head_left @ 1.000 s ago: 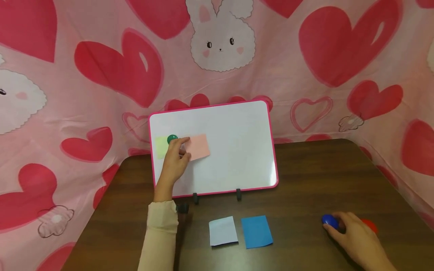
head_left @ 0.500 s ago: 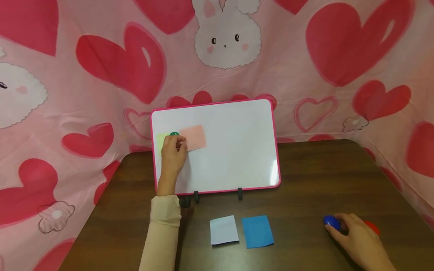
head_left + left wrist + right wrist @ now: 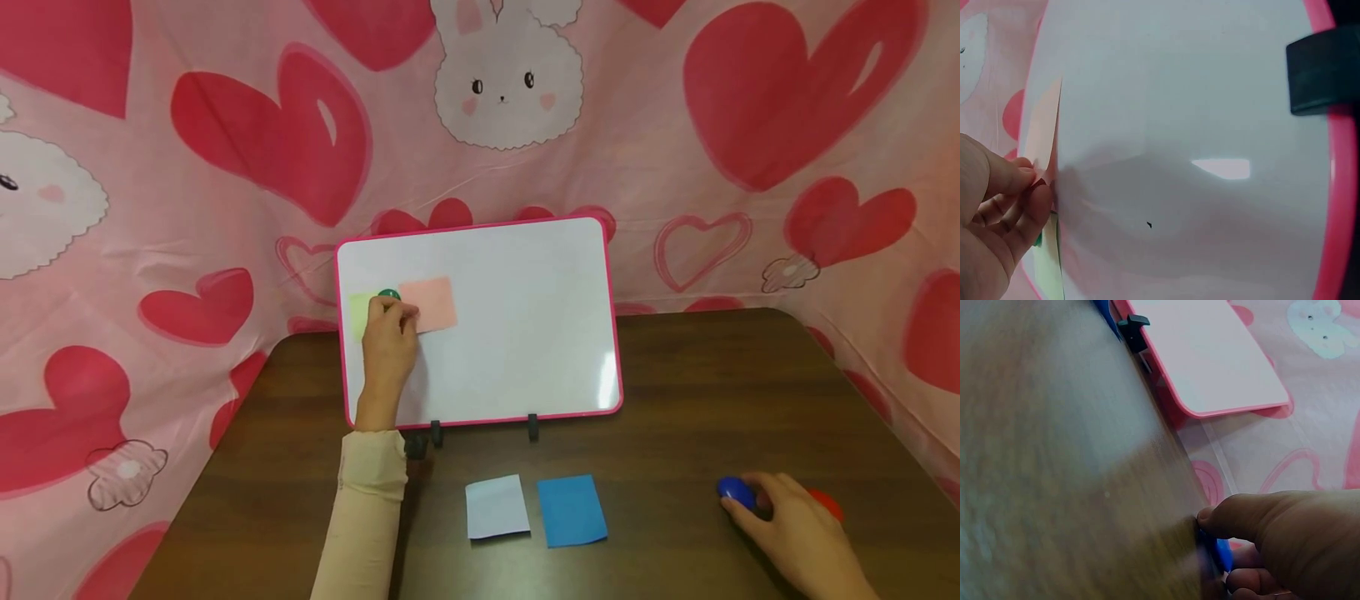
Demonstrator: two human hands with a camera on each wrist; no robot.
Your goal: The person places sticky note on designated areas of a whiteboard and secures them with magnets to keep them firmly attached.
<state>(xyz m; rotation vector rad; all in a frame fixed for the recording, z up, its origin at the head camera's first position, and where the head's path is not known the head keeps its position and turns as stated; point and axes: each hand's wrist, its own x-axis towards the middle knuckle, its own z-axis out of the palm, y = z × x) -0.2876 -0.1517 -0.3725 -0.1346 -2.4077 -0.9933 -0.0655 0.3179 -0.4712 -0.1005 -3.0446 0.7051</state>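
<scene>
My left hand (image 3: 390, 342) pinches the left edge of a pink sticky note (image 3: 433, 304) against the upper left of a whiteboard (image 3: 517, 333) with a pink frame. In the left wrist view, thumb and finger grip a corner of the pink sticky note (image 3: 1045, 128), whose far end stands off the board. Just left of it, a green magnet (image 3: 389, 294) holds a yellow-green sticky note (image 3: 359, 315), partly hidden by the hand. My right hand (image 3: 798, 521) grips a round blue magnet (image 3: 737, 492) at the table's right; the right wrist view shows thumb and fingers around the blue magnet (image 3: 1217, 551).
A red magnet (image 3: 827, 504) lies beyond the right hand, partly covered. A pale sticky note (image 3: 497, 507) and a blue sticky note (image 3: 572, 511) lie on the brown table (image 3: 660, 400) in front of the board. Black feet (image 3: 533, 427) support the whiteboard. A heart-patterned cloth (image 3: 637, 150) hangs behind.
My left hand has carried the pink note slightly up and left, bringing it next to the green magnet and nearly level with the yellow-green note. The right hand keeps its hold on the blue magnet.
</scene>
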